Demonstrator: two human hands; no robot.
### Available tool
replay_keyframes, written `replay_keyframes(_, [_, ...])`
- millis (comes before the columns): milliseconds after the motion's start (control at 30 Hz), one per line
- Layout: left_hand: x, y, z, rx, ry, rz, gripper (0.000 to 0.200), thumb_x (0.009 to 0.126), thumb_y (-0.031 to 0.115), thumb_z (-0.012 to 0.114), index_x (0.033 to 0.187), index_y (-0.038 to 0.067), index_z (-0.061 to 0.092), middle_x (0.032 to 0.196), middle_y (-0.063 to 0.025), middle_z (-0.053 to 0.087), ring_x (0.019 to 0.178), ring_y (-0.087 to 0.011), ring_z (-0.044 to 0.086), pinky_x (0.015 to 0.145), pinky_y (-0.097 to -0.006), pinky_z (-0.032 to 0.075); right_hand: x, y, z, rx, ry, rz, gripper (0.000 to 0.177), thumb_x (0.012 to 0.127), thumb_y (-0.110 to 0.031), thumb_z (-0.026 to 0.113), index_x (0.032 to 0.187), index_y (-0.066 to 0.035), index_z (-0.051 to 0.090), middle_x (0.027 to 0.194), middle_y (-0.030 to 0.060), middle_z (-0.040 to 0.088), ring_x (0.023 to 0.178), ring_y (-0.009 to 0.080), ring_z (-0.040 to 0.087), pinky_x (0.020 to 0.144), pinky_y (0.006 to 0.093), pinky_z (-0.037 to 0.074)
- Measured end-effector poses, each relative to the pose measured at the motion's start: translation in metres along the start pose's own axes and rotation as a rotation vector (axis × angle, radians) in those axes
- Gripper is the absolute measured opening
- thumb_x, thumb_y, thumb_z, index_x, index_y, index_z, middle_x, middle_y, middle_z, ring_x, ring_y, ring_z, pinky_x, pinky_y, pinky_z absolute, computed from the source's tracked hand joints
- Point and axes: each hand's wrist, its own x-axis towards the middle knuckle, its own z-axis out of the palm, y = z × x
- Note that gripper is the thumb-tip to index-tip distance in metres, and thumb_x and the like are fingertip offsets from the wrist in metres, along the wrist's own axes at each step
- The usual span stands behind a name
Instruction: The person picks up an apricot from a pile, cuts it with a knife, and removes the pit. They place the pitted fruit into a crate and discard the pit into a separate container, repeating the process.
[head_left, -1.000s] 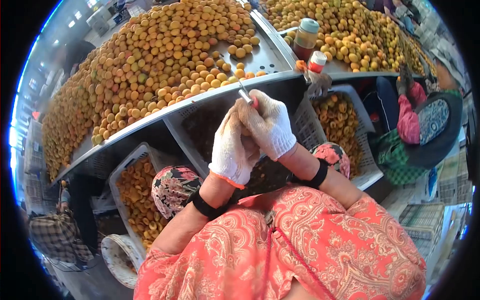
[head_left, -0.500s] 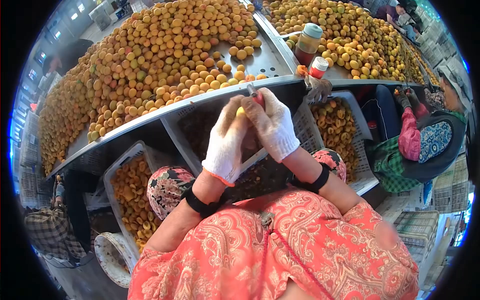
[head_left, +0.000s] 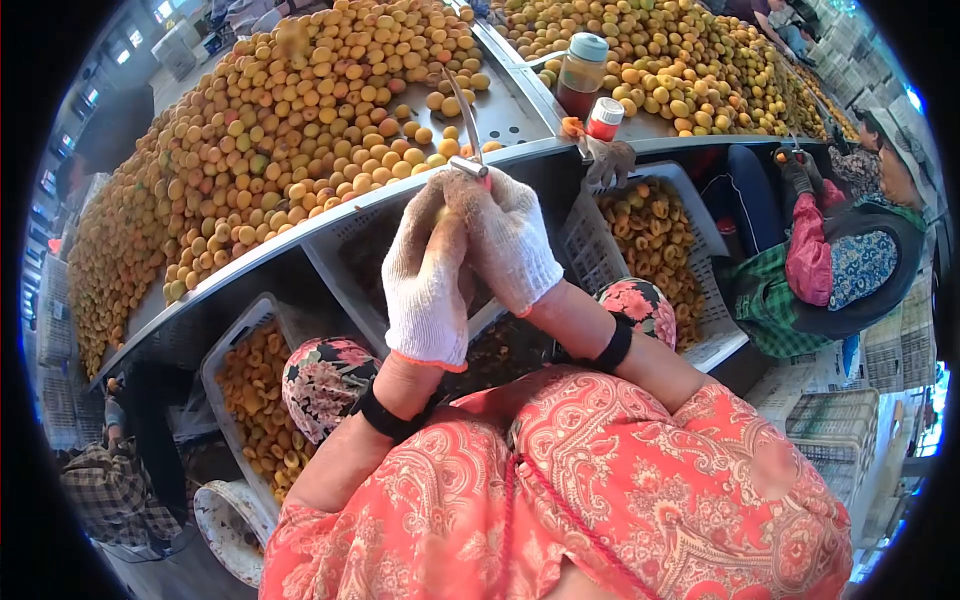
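Observation:
Both my hands wear white knitted gloves, stained brown at the fingers, and meet in front of the metal table's edge. My right hand (head_left: 505, 235) is closed around a knife (head_left: 466, 112) with a thin curved blade and a reddish handle; the blade points up and away. Pressed against it, my left hand (head_left: 425, 265) is closed, its fingers curled round an apricot that the gloves almost wholly hide. Beyond the hands, a large heap of apricots (head_left: 300, 130) covers the metal table (head_left: 515, 110). Below them stands a crate (head_left: 345, 265) with dark contents.
A crate of split apricots (head_left: 262, 400) stands left, another crate of split apricots (head_left: 650, 235) right. A jar with a blue lid (head_left: 582, 75) and a white-capped red bottle (head_left: 604, 118) stand on the divider, a glove (head_left: 608, 160) hanging below. Co-workers sit at both sides.
The knife's blade has swung up into plain sight above my hands. The yellow fruit seen between my fingers is now mostly covered. My hands have shifted slightly left in view, as has the scene.

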Motion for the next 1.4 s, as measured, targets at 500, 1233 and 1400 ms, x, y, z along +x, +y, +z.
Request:
replay_keyframes(500, [0.014,-0.018,-0.011,0.152,0.077,-0.179,0.028,0.099,0.031,0.059,0.121,0.014,0.061,0.076,0.0051,0.060,0.052,-0.0047,0.050,0.043,-0.0206,0.035,0.000,0.024,-0.028,-0.382,0.039,-0.087,0.008,0.096,-0.011,0.060,0.090,-0.006,0.060,0.079,-0.0045,0.055,0.079,0.0036,0.050,0.067,0.0265,0.049])
replay_keyframes(1233, [-0.001,-0.004,-0.038,-0.086,-0.174,-0.315,0.053,0.095,0.057,0.054,0.102,0.005,0.060,0.075,-0.0034,0.061,0.054,-0.0118,0.051,0.047,-0.0272,0.040,-0.020,-0.041,-0.014,0.084,0.125,0.225,0.036,0.100,-0.041,0.055,0.091,-0.007,0.060,0.060,-0.0060,0.042,0.044,0.0031,0.035,0.038,0.0203,0.026])
replay_keyframes(1400, [-0.008,0.010,-0.038,-0.063,-0.075,-0.209,0.052,0.095,0.054,0.056,0.102,0.003,0.059,0.078,-0.0052,0.062,0.054,-0.0119,0.050,0.048,-0.0271,0.041,-0.035,-0.008,-0.035,-0.066,-0.179,-0.105,0.020,0.099,-0.022,0.058,0.101,-0.003,0.055,0.080,0.0021,0.054,0.062,0.0058,0.054,0.052,0.0183,0.048])
